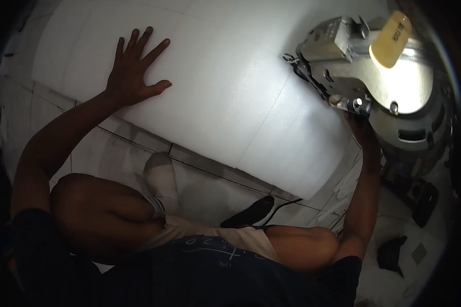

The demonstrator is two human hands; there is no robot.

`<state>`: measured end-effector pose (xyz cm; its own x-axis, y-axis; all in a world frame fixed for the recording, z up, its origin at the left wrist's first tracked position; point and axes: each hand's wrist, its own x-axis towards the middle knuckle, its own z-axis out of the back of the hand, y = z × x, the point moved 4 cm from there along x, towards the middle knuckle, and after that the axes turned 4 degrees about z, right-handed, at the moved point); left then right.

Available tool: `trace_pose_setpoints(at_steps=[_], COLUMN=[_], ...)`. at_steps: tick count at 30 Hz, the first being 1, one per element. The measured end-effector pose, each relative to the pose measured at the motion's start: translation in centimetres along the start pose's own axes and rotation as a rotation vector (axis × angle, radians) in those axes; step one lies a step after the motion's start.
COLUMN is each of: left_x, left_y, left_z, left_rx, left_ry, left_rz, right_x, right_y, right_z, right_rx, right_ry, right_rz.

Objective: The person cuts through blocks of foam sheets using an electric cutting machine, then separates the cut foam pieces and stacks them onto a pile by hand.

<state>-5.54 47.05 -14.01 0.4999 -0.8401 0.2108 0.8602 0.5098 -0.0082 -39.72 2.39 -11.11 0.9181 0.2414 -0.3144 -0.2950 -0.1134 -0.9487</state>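
My left hand (130, 74) lies flat on a large white sheet (215, 97), its fingers spread and nothing in them. At the right stands a bulky metal machine (338, 64) with a rounded, slotted housing and a bright glare on its plate. A yellow tag (393, 38) with dark writing is on its upper part. My right hand (360, 125) reaches up against the machine's near side, by a small metal fitting (351, 104). The fingers of that hand are hidden behind the machine, so its grip cannot be made out.
White floor tiles (205, 179) show below the sheet's near edge. A sock-covered foot (161, 176) and a dark shoe-like shape (248, 212) are close to that edge. A dark cord (279, 207) curves beside it. Dark scraps (392, 256) lie at the lower right.
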Motion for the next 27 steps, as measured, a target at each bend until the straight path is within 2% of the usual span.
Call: trace_pose_setpoints(at_steps=[1, 3, 6, 9, 12, 14, 15, 17, 18, 20, 21, 23, 24, 27], left_x=[0.1, 0.5, 0.7, 0.6, 0.8, 0.7, 0.7, 0.7, 0.7, 0.7, 0.5, 0.3, 0.2, 0.2], left_y=[-0.1, -0.6, -1.0, -1.3, -1.2, -1.5, -1.7, -2.1, -2.3, -2.6, -2.6, -2.3, -2.5, -2.2], left_z=[0.1, 0.3, 0.3, 0.0, 0.0, 0.0, 0.1, 0.6, 0.9, 1.0, 1.2, 0.8, 0.6, 0.0], left_rx=[0.005, 0.018, 0.016, 0.035, 0.002, 0.015, 0.018, 0.028, 0.039, 0.035, 0.03, 0.004, -0.01, -0.002], left_ry=[0.001, 0.004, 0.024, 0.031, 0.002, 0.003, -0.001, -0.023, -0.027, -0.033, -0.057, -0.066, -0.077, -0.05], left_rz=[-0.003, -0.007, 0.009, 0.011, -0.007, -0.013, -0.014, -0.023, -0.021, -0.032, -0.04, -0.02, -0.028, -0.02], right_x=[-0.1, -0.3, -0.3, -0.3, 1.1, 1.8, 1.9, 1.5, 1.3, 0.6, -0.1, -0.3, 0.0, 1.2], right_y=[0.3, 0.2, 1.0, 1.9, -0.5, -3.1, -3.1, -3.9, -3.5, -1.5, -1.4, -1.1, -1.3, -1.8], right_z=[-0.2, -1.6, -2.3, -2.2, 0.4, 2.6, 3.0, 2.5, 2.4, 1.5, 1.1, 1.6, 1.9, 1.4], right_rx=[-0.02, 0.305, 0.891, 0.731, 0.591, 0.218, 0.215, 1.062, 1.061, 0.623, 0.61, 0.215, 0.218, 0.433], right_ry=[0.021, 0.186, 0.168, 0.218, 0.052, -0.063, -0.063, -0.104, -0.113, 0.067, 0.049, 0.031, 0.01, 0.262], right_rz=[0.003, -0.113, -0.325, -0.228, -0.265, -0.187, -0.191, -0.536, -0.544, -0.35, -0.343, -0.098, -0.082, -0.047])
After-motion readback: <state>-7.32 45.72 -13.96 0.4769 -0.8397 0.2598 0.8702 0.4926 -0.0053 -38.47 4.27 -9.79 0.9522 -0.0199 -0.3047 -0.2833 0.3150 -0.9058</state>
